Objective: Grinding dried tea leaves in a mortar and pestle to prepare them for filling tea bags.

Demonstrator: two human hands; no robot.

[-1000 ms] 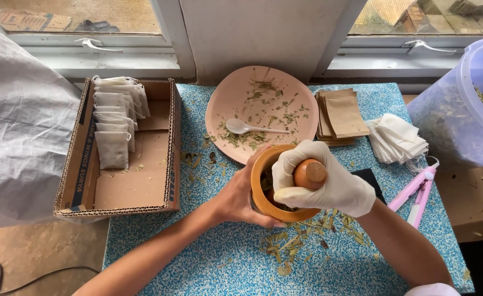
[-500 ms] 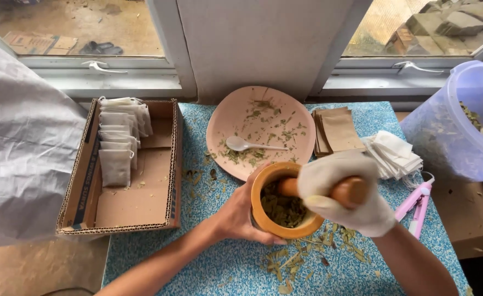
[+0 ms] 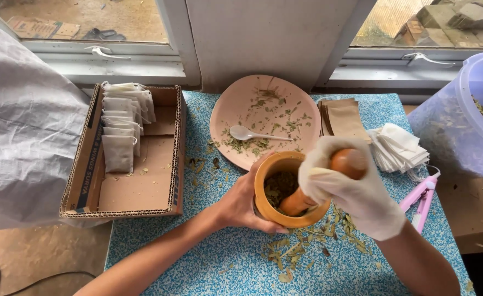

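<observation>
On the blue-speckled counter (image 3: 219, 257), centre frame, wooden mortar (image 3: 285, 189) stands upright, dried green leaf bits inside. Left hand (image 3: 241, 205), bare, wraps the mortar's left wall, fingers closed round it, thumb near the rim. Right hand (image 3: 351, 186), in a white glove, fingers closed tight on the wooden pestle (image 3: 321, 183); pestle tilted, rounded top up right, lower end down in the leaves inside the mortar. Loose leaf scraps (image 3: 299, 246) scattered on the counter just in front of the mortar. Behind the mortar, touching or nearly touching its rim, pink plate (image 3: 230, 104) with leaf crumbs and a white plastic spoon (image 3: 255, 134) lying on it. Right of the plate, stack of brown paper pouches (image 3: 343, 118); beside that, pile of white empty tea bags (image 3: 397, 148). Pink sealer tool (image 3: 422, 194) near the right wrist. Translucent purple tub (image 3: 460, 120) at far right, leaves inside. Left of the counter's middle, open cardboard box (image 3: 137, 186) with a row of filled white sachets (image 3: 120, 129) at its back left. Grey woven sack (image 3: 22, 126) at far left. Windows behind.
</observation>
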